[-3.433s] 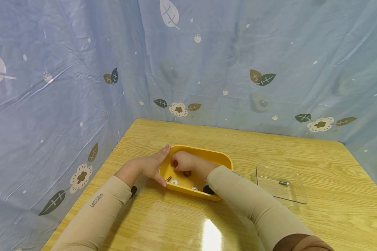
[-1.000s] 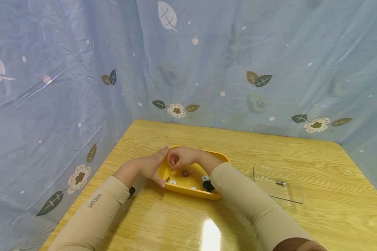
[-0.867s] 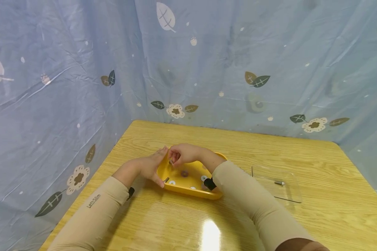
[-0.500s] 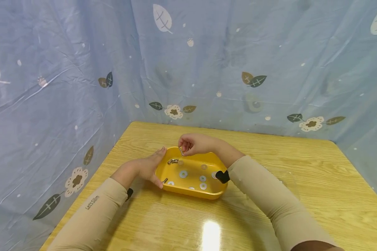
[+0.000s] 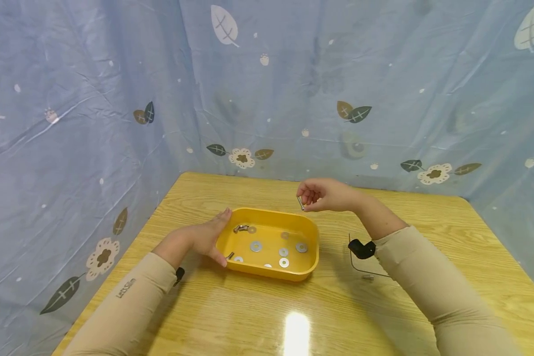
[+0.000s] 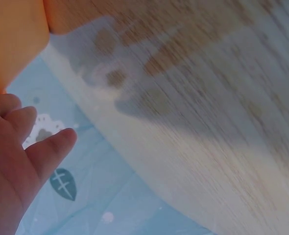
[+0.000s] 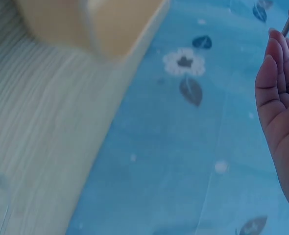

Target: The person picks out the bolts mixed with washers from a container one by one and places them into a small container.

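A yellow tray stands on the wooden table. My left hand rests against its left end, thumb at the front corner and straight fingers at the back corner. Beyond the tray's back right corner, my right hand pinches a silver bolt between thumb and fingertips, raised above the table; the bolt's shank peeks out at the right wrist view's edge. Inside the tray, a few bolts lie at the back left and another bolt at the front left. Several flat washers are scattered over its floor.
To the right, a clear plastic tray is partly hidden under my right forearm, with a bolt at it. A blue patterned curtain hangs behind and to the left of the table.
My right hand has lifted a bolt out of the yellow tray's back left corner and carried it up and right, past the tray. The left hand stays at the tray's left end.
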Tool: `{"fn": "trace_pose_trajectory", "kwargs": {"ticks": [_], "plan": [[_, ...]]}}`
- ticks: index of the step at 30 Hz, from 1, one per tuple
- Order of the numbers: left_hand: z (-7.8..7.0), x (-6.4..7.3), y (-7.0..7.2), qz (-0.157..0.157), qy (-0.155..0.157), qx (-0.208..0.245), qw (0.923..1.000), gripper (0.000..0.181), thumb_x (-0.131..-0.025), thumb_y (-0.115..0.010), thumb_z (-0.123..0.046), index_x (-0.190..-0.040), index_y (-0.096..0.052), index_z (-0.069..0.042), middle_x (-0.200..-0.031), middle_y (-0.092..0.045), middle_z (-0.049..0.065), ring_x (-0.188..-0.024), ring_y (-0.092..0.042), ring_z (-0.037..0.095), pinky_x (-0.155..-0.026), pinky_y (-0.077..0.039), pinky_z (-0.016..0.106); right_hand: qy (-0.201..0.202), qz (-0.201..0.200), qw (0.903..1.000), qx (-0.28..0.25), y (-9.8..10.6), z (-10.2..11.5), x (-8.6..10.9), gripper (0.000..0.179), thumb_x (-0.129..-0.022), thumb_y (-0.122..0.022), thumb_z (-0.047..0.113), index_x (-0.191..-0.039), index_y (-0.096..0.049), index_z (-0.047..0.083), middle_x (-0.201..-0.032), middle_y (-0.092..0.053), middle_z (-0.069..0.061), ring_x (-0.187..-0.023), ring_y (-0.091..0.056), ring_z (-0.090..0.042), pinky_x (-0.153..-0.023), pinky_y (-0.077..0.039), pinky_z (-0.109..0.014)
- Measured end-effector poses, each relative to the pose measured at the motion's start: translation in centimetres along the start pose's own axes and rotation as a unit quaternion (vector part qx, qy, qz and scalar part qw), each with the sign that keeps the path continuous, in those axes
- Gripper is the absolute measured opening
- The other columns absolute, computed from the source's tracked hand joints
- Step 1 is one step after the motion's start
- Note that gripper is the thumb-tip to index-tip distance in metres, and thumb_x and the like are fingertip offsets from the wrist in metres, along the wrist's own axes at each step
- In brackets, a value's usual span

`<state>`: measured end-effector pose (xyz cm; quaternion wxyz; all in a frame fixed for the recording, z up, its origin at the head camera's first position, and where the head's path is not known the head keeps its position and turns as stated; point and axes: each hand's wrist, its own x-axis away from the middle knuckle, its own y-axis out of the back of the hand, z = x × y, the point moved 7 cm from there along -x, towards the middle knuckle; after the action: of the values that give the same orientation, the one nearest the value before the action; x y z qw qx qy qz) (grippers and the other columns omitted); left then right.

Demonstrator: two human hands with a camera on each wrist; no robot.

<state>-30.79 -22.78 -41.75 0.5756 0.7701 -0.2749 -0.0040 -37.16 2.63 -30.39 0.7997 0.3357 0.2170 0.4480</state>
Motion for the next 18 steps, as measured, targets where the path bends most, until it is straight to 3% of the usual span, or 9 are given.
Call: {"fn": "trace_pose_trajectory", "kwargs": {"ticks": [11,18], "plan": [[0.0,0.0,0.0,-0.01,-0.001,-0.004,0.9999,0.141,-0.051,-0.071,-0.068,-0.144,0.013,-0.004,-0.151,0.012,0.016,-0.139,0.003,0.029,-0.11,-0.01,0.044,-0.028,-0.011,0.9995,0.01,1.8,-2.7,6.4,0.021,-0.084,-0.066,0.01,-0.101,-0.054,0.004,-0.087,-0.057,-0.005,-0.078,-0.056,-0.018,-0.071,-0.049,-0.03],[-0.2,0.1,0.1,-0.009,-0.005,-0.002,0.9999,0.14,-0.052,-0.072,-0.067,-0.144,0.012,-0.002,-0.15,0.012,0.018,-0.139,0.003,0.031,-0.11,-0.011,0.045,-0.062,-0.02,0.9978,-0.017,2.1,-5.1,9.8,0.023,-0.084,-0.066,0.012,-0.102,-0.053,0.004,-0.089,-0.055,-0.009,-0.078,-0.056,-0.019,-0.069,-0.049,-0.028]]}}
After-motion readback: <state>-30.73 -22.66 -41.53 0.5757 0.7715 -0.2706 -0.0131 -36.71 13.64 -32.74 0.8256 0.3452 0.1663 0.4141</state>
